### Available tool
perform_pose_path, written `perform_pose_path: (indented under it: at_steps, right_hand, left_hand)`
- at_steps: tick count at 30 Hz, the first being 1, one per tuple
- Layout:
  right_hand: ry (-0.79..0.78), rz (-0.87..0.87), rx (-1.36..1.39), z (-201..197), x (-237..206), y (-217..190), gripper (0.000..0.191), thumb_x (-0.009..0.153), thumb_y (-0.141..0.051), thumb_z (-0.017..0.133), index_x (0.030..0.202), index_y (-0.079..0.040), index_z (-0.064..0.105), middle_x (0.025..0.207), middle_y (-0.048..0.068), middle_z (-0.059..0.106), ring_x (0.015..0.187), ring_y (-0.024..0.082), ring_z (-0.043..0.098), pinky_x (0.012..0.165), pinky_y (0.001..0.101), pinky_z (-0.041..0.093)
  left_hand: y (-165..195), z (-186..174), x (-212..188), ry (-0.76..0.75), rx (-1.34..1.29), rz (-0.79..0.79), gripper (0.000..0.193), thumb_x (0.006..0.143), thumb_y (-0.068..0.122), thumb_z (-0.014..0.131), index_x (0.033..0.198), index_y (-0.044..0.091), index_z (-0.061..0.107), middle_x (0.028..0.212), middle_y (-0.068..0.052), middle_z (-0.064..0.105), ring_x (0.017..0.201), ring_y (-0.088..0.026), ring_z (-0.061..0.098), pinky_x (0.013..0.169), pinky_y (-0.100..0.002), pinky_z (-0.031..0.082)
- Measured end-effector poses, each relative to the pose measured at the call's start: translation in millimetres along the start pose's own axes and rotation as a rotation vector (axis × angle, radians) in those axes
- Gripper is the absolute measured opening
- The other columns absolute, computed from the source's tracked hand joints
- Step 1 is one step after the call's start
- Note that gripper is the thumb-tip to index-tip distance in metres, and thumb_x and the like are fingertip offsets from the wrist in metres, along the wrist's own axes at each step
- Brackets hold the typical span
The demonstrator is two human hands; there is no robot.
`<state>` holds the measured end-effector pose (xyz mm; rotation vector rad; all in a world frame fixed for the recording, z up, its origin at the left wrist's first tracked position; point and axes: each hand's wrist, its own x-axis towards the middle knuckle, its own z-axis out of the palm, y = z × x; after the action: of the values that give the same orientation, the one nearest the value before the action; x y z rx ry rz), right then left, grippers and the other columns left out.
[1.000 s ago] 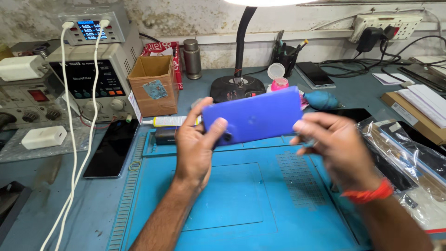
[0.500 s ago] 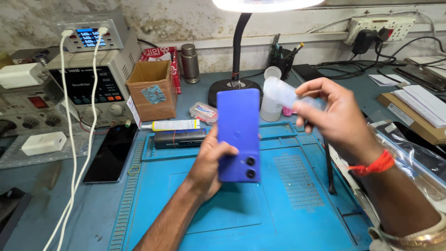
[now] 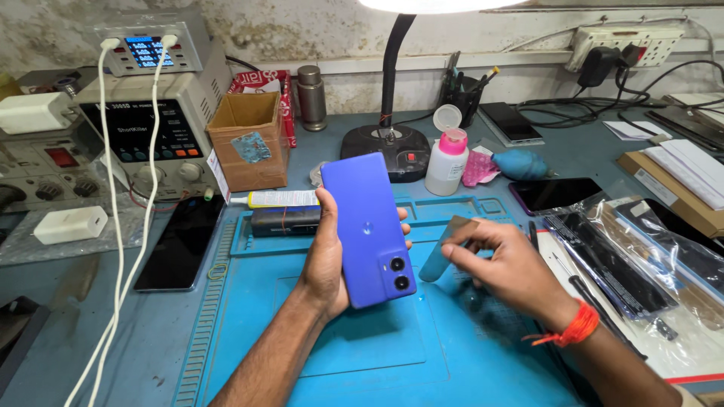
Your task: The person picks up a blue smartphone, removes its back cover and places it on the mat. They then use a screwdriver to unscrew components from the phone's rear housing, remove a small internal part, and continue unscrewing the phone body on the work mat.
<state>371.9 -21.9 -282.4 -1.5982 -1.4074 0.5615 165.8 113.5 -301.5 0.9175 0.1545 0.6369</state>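
Observation:
My left hand (image 3: pixel 326 260) holds a blue phone (image 3: pixel 367 226) upright above the blue work mat (image 3: pixel 317 354), its back cover towards me and its two camera lenses near the lower end. My right hand (image 3: pixel 507 267) is just right of the phone and pinches a thin grey flat pry card (image 3: pixel 443 247), whose lower end points at the phone's right edge. A white bottle with a pink top (image 3: pixel 446 160) stands beyond them, beside the lamp base (image 3: pixel 386 147).
A cardboard box (image 3: pixel 249 139) and bench power supplies (image 3: pixel 143 113) stand at the back left. A dark phone (image 3: pixel 181 243) lies left of the mat, another one (image 3: pixel 554 194) at the right. Plastic bags with parts (image 3: pixel 641 264) cover the right side. White cables (image 3: pixel 121 226) hang at left.
The phone has turned from lying sideways to upright in my left hand. My right hand set the white bottle back by the lamp and now holds the grey card near the phone.

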Motion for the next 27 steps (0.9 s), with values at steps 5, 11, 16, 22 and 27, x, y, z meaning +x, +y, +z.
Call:
perform_pose_path:
  at_steps: [5,11,16,22,27]
  right_hand:
    - [-0.087,0.110,-0.180,15.9,-3.6,-1.3,0.022,0.084,-0.025,0.079,0.091,-0.005,0.079,0.080,0.002,0.074,0.060,0.012,0.064,0.050,0.0290,0.052]
    - [0.064,0.104,0.181,16.3,-5.6,-1.9,0.018,0.089,-0.017,0.072,0.094,0.000,0.075,0.082,0.007,0.076,0.069,0.013,0.072,0.055,0.0293,0.057]
    - [0.161,0.002,0.349,20.8,-17.8,-8.6,0.018,0.088,-0.010,0.075,0.101,0.003,0.074,0.085,0.010,0.078,0.073,0.015,0.074,0.063,0.0294,0.061]
    - [0.248,-0.049,0.409,37.2,-33.4,-35.7,0.029,0.091,-0.008,0.068,0.119,0.001,0.069,0.085,0.011,0.078,0.076,0.017,0.077,0.066,0.0310,0.065]
    - [0.305,-0.181,0.449,42.6,-31.1,-59.3,0.024,0.094,-0.003,0.068,0.117,0.004,0.064,0.094,0.012,0.078,0.086,0.017,0.078,0.076,0.0303,0.065]
  left_hand:
    - [-3.5,-1.6,3.6,0.032,0.008,0.057,0.103,0.087,0.082,0.017,0.137,0.000,0.054,0.122,-0.015,0.067,0.109,-0.024,0.067,0.099,-0.044,0.057]
    - [-3.9,4.8,1.0,0.083,0.125,0.277,0.080,0.096,0.070,0.032,0.164,0.029,0.021,0.118,-0.011,0.058,0.102,-0.018,0.059,0.096,-0.041,0.055]
    - [-1.6,5.0,-0.7,0.112,0.354,0.529,0.080,0.097,0.049,0.067,0.162,0.017,0.033,0.121,-0.009,0.056,0.108,-0.017,0.057,0.097,-0.037,0.054]
    - [-7.7,7.2,-4.8,0.137,0.494,0.617,0.064,0.089,0.029,0.083,0.141,0.013,0.049,0.132,-0.008,0.056,0.122,-0.015,0.057,0.098,-0.036,0.057]
    - [-8.8,10.0,-5.8,0.080,0.599,0.679,0.055,0.091,0.024,0.084,0.135,0.014,0.053,0.147,-0.008,0.050,0.125,-0.016,0.057,0.104,-0.036,0.057]
